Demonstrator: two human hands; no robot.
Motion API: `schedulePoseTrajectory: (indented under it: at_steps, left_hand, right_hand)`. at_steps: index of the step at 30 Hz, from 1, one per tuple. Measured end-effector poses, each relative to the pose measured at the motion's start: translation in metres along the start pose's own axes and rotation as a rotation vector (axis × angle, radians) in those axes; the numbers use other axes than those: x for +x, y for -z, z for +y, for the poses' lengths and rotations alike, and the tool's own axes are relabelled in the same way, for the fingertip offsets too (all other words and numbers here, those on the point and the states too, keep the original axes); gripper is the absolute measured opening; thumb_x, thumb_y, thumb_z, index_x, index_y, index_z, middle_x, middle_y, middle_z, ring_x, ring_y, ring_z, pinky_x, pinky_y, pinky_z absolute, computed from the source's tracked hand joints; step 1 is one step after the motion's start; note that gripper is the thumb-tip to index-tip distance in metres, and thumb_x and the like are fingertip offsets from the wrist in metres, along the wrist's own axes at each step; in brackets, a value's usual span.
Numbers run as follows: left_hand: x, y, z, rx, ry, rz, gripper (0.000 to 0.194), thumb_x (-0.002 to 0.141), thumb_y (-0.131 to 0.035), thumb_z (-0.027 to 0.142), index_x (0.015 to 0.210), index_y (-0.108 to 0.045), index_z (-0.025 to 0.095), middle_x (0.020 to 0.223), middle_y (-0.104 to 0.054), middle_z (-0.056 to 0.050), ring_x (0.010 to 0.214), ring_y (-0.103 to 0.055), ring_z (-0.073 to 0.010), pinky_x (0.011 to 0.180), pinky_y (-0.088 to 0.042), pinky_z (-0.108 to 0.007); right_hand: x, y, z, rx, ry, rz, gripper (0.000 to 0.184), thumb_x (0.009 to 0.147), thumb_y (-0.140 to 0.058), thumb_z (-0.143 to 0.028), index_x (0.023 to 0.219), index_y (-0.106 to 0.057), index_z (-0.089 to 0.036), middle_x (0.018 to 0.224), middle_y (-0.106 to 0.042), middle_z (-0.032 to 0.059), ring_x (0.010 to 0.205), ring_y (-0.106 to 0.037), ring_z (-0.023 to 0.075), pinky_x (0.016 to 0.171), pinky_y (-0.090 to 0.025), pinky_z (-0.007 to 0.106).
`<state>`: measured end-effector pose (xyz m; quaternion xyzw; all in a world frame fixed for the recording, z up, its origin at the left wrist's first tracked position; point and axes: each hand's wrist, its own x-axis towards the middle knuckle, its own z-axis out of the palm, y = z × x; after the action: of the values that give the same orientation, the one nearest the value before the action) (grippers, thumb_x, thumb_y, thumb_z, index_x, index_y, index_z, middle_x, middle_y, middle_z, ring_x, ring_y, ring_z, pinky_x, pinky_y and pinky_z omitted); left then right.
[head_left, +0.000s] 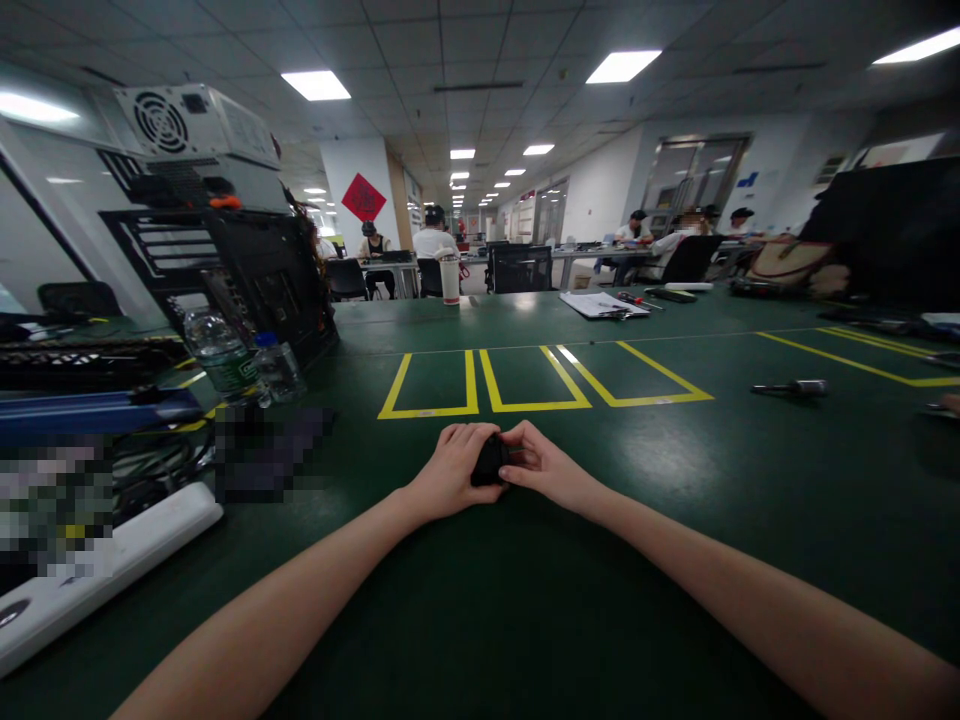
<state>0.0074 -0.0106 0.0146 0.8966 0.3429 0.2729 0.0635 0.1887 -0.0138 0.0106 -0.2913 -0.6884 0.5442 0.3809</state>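
A small black rounded object (489,461) is held just above or on the green tabletop, in front of the taped rectangles; its exact kind cannot be made out. My left hand (452,468) wraps round it from the left, fingers over the top and thumb along the near side. From the right, my right hand (547,468) is closed in a pinch against its side. Something thin and faintly greenish shows between the right fingers, too small to name. Fingers cover much of the black object.
Yellow tape rectangles (536,407) mark the table ahead. At left stand an open computer case (262,270), plastic bottles (217,345) and a white power strip (112,570). A screwdriver (791,388) lies right; a clipboard (600,305) and white cup (449,275) are farther back. People sit beyond.
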Motion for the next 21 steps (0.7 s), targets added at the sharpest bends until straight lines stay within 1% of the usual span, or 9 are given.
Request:
schedulePoseTrajectory:
  at_steps: [3,5,7,10,12,15,17,19,21]
  left_hand:
    - [0.0001,0.0013,0.0007,-0.003,-0.007,-0.006,0.058,0.067,-0.063,0.031,0.116,-0.033,0.022,0.110,-0.049,-0.006,0.104,-0.045,-0.0237,0.094,-0.026,-0.041]
    - [0.0001,0.0016,0.0007,-0.005,-0.009,-0.006,0.058,0.067,-0.063,0.030,0.115,-0.034,0.022,0.110,-0.049,-0.006,0.105,-0.045,-0.0232,0.094,-0.027,-0.040]
    - [0.0000,0.0014,0.0003,-0.005,-0.008,-0.005,0.058,0.067,-0.063,0.031,0.116,-0.034,0.022,0.111,-0.048,-0.006,0.105,-0.044,-0.0230,0.095,-0.027,-0.040]
    - [-0.0003,0.0006,-0.0007,-0.003,-0.005,-0.001,0.059,0.067,-0.063,0.031,0.116,-0.033,0.022,0.112,-0.048,-0.006,0.106,-0.044,-0.0233,0.095,-0.026,-0.041]
    - [-0.0005,0.0003,-0.0013,-0.002,-0.007,-0.002,0.059,0.067,-0.063,0.032,0.117,-0.033,0.022,0.113,-0.048,-0.006,0.106,-0.044,-0.0233,0.095,-0.026,-0.041]
    - [-0.0006,0.0002,-0.0015,-0.001,-0.012,-0.005,0.058,0.067,-0.063,0.031,0.116,-0.033,0.022,0.112,-0.048,-0.006,0.106,-0.044,-0.0232,0.095,-0.026,-0.040]
    - [-0.0005,0.0001,-0.0011,0.001,-0.012,-0.007,0.058,0.067,-0.063,0.031,0.116,-0.033,0.022,0.111,-0.048,-0.006,0.105,-0.044,-0.0235,0.094,-0.026,-0.041]
    - [-0.0003,-0.0001,-0.0007,0.001,-0.014,-0.005,0.058,0.066,-0.063,0.031,0.116,-0.033,0.022,0.111,-0.049,-0.006,0.105,-0.045,-0.0238,0.094,-0.026,-0.041]
    - [0.0000,-0.0004,-0.0006,0.000,-0.018,0.004,0.059,0.066,-0.063,0.030,0.115,-0.033,0.022,0.111,-0.049,-0.006,0.105,-0.045,-0.0237,0.094,-0.026,-0.041]
  right_hand:
    - [0.0006,0.0001,0.0022,-0.018,-0.001,0.025,0.019,0.076,-0.056,-0.026,0.091,-0.044,-0.021,0.094,-0.050,0.0005,0.093,-0.053,0.0164,0.082,-0.045,0.035]
    - [0.0015,0.0002,0.0036,-0.036,-0.004,0.041,0.017,0.077,-0.055,-0.025,0.090,-0.045,-0.020,0.092,-0.050,0.0003,0.092,-0.053,0.0163,0.082,-0.045,0.035]
    - [0.0022,0.0003,0.0040,-0.045,-0.009,0.056,0.020,0.077,-0.056,-0.024,0.092,-0.045,-0.020,0.094,-0.050,0.0010,0.094,-0.052,0.0165,0.085,-0.043,0.036]
    - [0.0022,0.0005,0.0025,-0.061,-0.055,0.073,0.026,0.076,-0.057,-0.025,0.099,-0.045,-0.019,0.101,-0.050,0.0038,0.098,-0.050,0.0178,0.088,-0.041,0.038]
    - [0.0017,0.0008,0.0007,-0.065,-0.081,0.059,0.028,0.076,-0.057,-0.026,0.100,-0.045,-0.019,0.103,-0.050,0.0048,0.099,-0.050,0.0187,0.088,-0.041,0.040]
    - [0.0011,0.0011,-0.0007,-0.028,-0.056,0.008,0.027,0.074,-0.059,-0.025,0.097,-0.046,-0.020,0.103,-0.049,0.0035,0.097,-0.052,0.0186,0.086,-0.042,0.039]
    - [0.0015,0.0014,0.0010,-0.003,-0.029,-0.012,0.029,0.071,-0.062,-0.023,0.095,-0.045,-0.020,0.101,-0.049,0.0023,0.097,-0.052,0.0182,0.085,-0.043,0.038]
    - [0.0028,0.0019,0.0045,0.010,0.000,-0.010,0.031,0.070,-0.064,-0.024,0.094,-0.044,-0.020,0.098,-0.050,0.0016,0.096,-0.052,0.0178,0.084,-0.043,0.037]
    - [0.0043,0.0023,0.0082,0.009,0.022,0.009,0.027,0.072,-0.062,-0.026,0.092,-0.045,-0.019,0.094,-0.051,0.0012,0.094,-0.052,0.0171,0.084,-0.043,0.036]
